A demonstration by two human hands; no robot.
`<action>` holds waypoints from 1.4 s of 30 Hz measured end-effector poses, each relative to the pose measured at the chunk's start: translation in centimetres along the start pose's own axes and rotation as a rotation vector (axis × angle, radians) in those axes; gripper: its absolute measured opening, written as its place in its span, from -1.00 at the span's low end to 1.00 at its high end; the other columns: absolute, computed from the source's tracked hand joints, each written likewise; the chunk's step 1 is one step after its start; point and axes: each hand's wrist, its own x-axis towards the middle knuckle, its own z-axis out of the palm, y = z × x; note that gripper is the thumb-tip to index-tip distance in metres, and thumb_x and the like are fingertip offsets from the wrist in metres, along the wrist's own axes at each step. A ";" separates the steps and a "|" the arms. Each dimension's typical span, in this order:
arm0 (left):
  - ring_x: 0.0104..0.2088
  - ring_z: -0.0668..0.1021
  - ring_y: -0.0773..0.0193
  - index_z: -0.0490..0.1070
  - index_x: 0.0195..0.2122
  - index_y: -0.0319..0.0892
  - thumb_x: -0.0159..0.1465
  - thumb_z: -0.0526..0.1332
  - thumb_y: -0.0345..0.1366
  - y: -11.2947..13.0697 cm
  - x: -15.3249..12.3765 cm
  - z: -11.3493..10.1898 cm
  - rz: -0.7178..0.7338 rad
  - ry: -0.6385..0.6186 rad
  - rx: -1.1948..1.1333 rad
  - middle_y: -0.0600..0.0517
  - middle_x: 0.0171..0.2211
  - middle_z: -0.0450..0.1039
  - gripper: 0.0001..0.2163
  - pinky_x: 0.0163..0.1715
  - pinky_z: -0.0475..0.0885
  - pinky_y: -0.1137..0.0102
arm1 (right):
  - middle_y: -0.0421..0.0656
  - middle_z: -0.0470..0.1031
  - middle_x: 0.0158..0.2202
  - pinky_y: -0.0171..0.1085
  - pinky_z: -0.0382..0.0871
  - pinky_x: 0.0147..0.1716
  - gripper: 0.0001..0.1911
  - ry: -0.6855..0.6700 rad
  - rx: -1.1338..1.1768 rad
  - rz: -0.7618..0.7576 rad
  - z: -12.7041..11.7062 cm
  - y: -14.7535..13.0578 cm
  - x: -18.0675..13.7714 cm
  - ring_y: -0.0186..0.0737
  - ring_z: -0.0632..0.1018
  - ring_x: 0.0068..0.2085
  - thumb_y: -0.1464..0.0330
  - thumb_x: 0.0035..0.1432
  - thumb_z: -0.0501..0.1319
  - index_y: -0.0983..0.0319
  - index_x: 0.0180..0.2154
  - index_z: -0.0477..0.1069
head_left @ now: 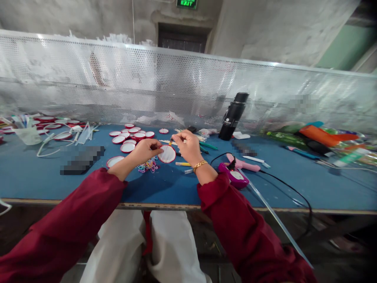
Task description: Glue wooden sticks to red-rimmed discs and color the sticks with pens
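My left hand (146,151) pinches the edge of a round white disc with a red rim (166,156), held tilted above the table. My right hand (187,146) is closed at the disc's upper edge, its fingers round a small yellow and dark piece (170,142) whose kind I cannot make out. Beneath my left hand lies a heap of small pastel-coloured clips or loops (149,165). More red-rimmed white discs (128,147) lie in a loose cluster beyond my left hand. A yellow pencil-like stick (183,164) rests below my right hand.
A black bottle (234,116) stands at the back. On the right are a pink glue gun (246,164), a purple power socket (234,175) and a trailing black cord. Left stand a cup of sticks (28,135) and a blurred-out dark block (82,160). A perforated metal screen (188,86) closes the rear.
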 end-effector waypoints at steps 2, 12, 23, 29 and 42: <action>-0.48 0.32 0.39 0.39 -0.44 -0.20 0.14 0.23 -0.25 0.1 0.0 0.0 0.005 0.002 0.002 0.10 -0.52 0.35 -0.88 -0.45 0.22 0.45 | -0.23 0.33 -0.51 -0.28 0.23 -0.40 -0.74 0.000 0.013 0.009 0.0 0.0 0.0 -0.32 0.36 -0.44 0.25 0.18 0.21 0.22 -0.51 0.45; -0.47 0.35 0.39 0.42 -0.43 -0.20 0.15 0.23 -0.28 0.2 -0.1 0.0 0.008 0.021 0.006 0.10 -0.51 0.36 -0.90 -0.41 0.26 0.44 | -0.23 0.36 -0.55 -0.29 0.22 -0.43 -0.71 0.005 0.080 0.079 0.3 0.3 0.0 -0.35 0.34 -0.47 0.21 0.15 0.21 0.23 -0.52 0.45; -0.36 0.42 0.33 0.46 -0.31 -0.21 0.21 0.16 -0.39 1.1 -0.1 -0.1 0.080 0.024 0.067 0.03 -0.38 0.43 -0.90 -0.31 0.29 0.40 | -0.23 0.40 -0.55 -0.29 0.22 -0.44 -0.72 0.002 0.197 0.160 0.4 0.1 0.1 -0.35 0.34 -0.48 0.19 0.12 0.23 0.25 -0.48 0.49; -0.37 0.39 0.34 0.37 -0.43 -0.21 0.23 0.14 -0.38 0.6 0.0 0.0 0.123 0.021 0.078 0.06 -0.42 0.32 -0.90 -0.30 0.27 0.40 | -0.23 0.40 -0.55 -0.31 0.22 -0.43 -0.70 -0.004 0.205 0.171 0.4 0.0 0.1 -0.36 0.34 -0.48 0.17 0.13 0.22 0.26 -0.46 0.50; -0.35 0.38 0.32 0.35 -0.45 -0.21 0.20 0.15 -0.40 1.2 -0.2 0.0 0.071 0.054 0.051 0.05 -0.41 0.33 -0.92 -0.28 0.27 0.38 | -0.24 0.35 -0.56 -0.29 0.19 -0.41 -0.67 0.011 0.231 0.193 0.6 0.0 0.1 -0.35 0.31 -0.46 0.13 0.12 0.22 0.26 -0.46 0.53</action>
